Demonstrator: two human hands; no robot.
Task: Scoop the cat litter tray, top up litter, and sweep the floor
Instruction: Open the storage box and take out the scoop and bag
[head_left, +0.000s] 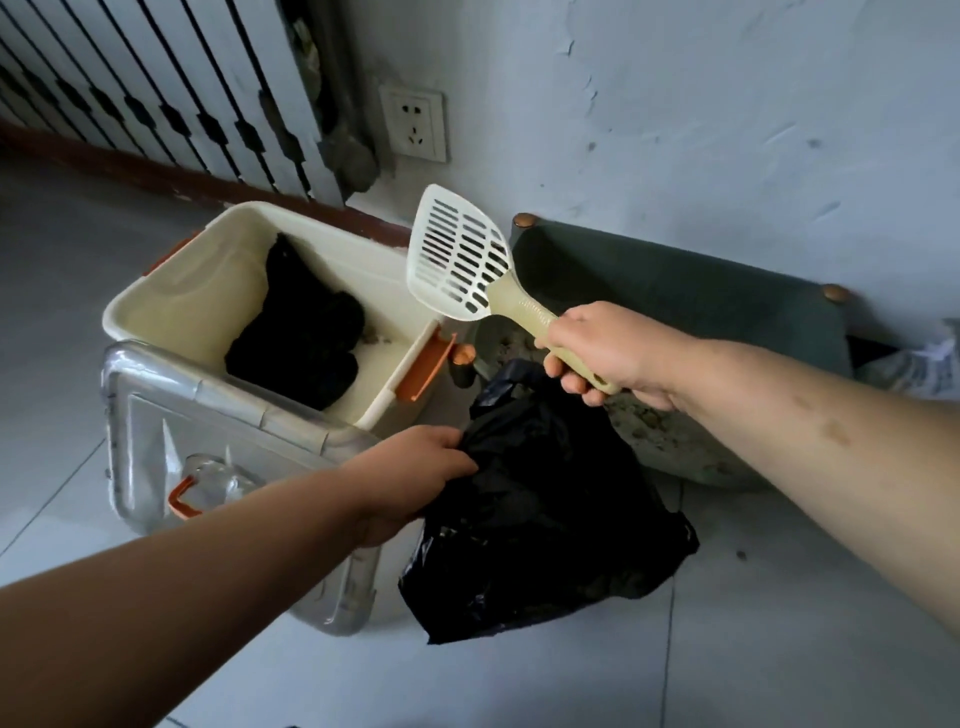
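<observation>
Left hand (410, 483) fingers pinched on black bag (545, 519); right hand (608, 353) fingers around scoop (457, 254) handle, seemingly empty head beyond them.

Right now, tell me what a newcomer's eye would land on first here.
The white slotted scoop stands out, raised mid-frame in the right hand. Below it lies the black bag on the floor, its edge gripped by the left hand. Left of them sits an open cream box.
</observation>
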